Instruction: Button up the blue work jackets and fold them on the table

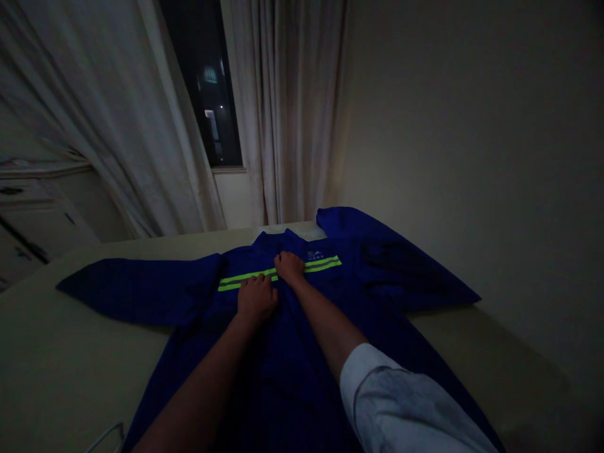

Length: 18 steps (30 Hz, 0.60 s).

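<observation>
A dark blue work jacket (325, 302) lies spread out, front up, with its collar away from me and both sleeves out to the sides. A yellow-green reflective stripe (323, 263) crosses its chest, and a small pale logo sits above the stripe on the right. My left hand (257, 298) rests on the left chest, just below the stripe, its fingers curled on the cloth. Higher up, my right hand (289, 267) is closed at the front opening, over the stripe. The fingertips of both hands are partly hidden, and the light is dim.
The jacket lies on a pale surface (56, 352). A thin cable (106, 434) is at the lower left. Beyond are long curtains (283, 113), a dark window (207, 82) and a cabinet (38, 220). A plain wall (462, 138) rises at the right.
</observation>
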{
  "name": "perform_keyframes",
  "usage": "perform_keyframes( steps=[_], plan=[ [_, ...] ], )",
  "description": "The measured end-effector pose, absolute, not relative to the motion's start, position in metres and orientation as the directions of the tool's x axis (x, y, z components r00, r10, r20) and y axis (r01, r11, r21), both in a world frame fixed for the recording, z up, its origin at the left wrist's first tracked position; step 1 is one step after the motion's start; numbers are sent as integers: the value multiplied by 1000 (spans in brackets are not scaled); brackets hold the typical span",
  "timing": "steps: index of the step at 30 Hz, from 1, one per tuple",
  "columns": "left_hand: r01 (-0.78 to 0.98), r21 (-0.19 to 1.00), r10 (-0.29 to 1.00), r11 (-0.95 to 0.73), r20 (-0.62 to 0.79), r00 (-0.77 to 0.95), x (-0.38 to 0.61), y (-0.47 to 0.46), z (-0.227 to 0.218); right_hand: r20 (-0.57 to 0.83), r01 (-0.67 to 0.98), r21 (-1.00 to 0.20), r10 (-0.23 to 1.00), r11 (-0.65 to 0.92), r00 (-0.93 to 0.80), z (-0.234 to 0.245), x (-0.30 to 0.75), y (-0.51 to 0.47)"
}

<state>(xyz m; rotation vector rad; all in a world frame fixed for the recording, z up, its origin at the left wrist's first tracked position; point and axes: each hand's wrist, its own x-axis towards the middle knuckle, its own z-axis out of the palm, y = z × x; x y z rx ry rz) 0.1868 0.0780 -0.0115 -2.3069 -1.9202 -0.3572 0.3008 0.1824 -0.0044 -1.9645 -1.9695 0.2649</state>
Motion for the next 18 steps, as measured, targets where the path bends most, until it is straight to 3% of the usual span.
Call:
perform_keyframes(
  steps=[4,10,18],
  plan=[
    [983,84,948,-165,287,134,185,103,-17,124,914,-401,992,63,-14,-13,308,184],
    [966,146,969,-214,153,191,181,118,-40,121,870,-494,990,2,66,-13,317,189],
    [971,112,956,-211,233,180,179,109,-25,144,786,-614,971,-64,192,19,353,176]
  ],
)
